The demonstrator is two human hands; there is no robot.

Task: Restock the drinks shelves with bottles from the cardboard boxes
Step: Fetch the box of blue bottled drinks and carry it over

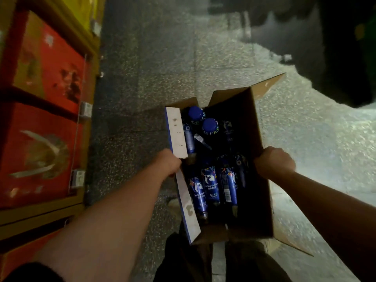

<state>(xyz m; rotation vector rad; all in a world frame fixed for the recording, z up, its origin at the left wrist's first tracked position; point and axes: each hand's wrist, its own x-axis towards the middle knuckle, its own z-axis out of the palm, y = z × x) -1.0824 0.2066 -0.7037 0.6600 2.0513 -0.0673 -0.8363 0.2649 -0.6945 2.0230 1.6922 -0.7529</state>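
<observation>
Now | cardboard box: open, flaps out | bottles: blue labels, blue caps, some lying | left hand grips left wall | right hand grips right wall

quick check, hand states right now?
Left hand: closed, gripping the box by its left side.
Right hand: closed, gripping the box's right wall.

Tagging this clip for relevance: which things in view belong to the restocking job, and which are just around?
Part of the job:
- cardboard box, open and carried
- blue bottles inside it
- left hand, gripping the box's left flap
- right hand, gripping its right wall

Just around:
- red boxes on the shelving at left
- price tags on the shelf edges
- floor
</observation>
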